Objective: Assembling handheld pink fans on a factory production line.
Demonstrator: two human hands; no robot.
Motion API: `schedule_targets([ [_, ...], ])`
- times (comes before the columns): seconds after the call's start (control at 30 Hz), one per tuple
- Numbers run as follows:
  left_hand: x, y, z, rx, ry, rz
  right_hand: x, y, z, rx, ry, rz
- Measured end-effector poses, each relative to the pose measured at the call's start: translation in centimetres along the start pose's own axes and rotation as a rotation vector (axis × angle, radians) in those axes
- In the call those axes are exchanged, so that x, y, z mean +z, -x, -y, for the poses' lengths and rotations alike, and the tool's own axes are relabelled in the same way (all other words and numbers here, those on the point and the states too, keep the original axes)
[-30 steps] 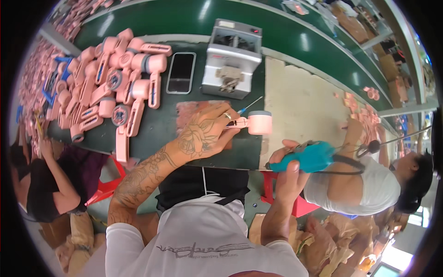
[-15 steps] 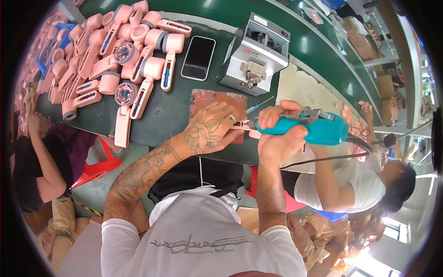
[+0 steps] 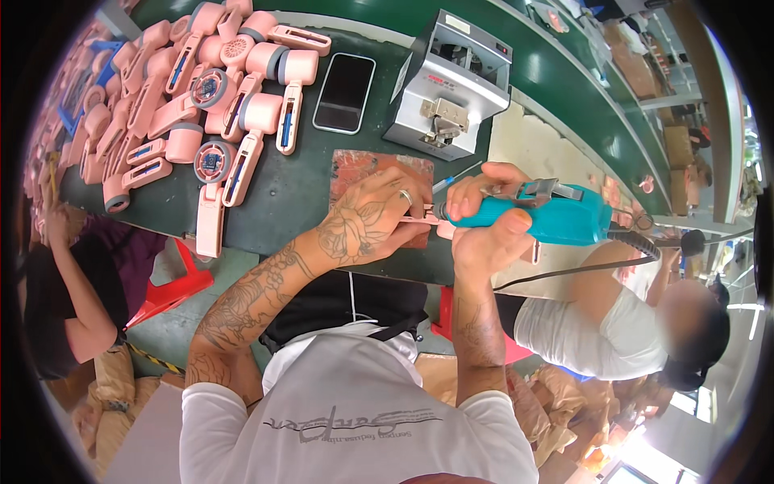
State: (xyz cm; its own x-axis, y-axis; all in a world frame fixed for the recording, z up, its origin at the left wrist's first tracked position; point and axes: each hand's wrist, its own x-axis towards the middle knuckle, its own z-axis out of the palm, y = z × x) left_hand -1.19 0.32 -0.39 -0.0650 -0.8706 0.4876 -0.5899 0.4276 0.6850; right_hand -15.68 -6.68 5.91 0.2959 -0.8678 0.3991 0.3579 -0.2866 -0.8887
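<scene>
Left hand: closed on a pink unit, thumb and fingers pinching from opposite sides; fitted with a ring on one finger.
Right hand: wrapped around the front grip of a teal power driver, fingers above and thumb below.
Pink unit position: between both hands, over the right part of a worn red board, near the front edge of the counter; largely covered by the fingers and the driver.
Driver alignment: roughly level, nose pointing left and close to the left fingertips; hidden at the exact point of contact.
Driver cable: black, trailing from the rear end.
Small screwdriver: blue-handled, lying just beyond the driver nose.
Grey machine: standing behind the red board, metal fixture facing front.
Phone: flat, dark screen up, left of the grey machine.
Pile of pink units: heaped across the left side, some with blue parts exposed.
Cream sheet: spread right of the grey machine.
Co-workers: seated to the left and to the right.
</scene>
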Motion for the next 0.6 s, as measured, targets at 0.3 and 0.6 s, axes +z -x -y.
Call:
schedule_targets([
  [0.3,0.0,0.0,0.2,-0.024,0.072,0.030,-0.4,-0.1,0.0,0.008,0.053,0.046],
  [0.6,-0.6,0.1,-0.9,-0.124,-0.025,0.086,-0.6,0.1,-0.1,0.010,0.039,0.041],
])
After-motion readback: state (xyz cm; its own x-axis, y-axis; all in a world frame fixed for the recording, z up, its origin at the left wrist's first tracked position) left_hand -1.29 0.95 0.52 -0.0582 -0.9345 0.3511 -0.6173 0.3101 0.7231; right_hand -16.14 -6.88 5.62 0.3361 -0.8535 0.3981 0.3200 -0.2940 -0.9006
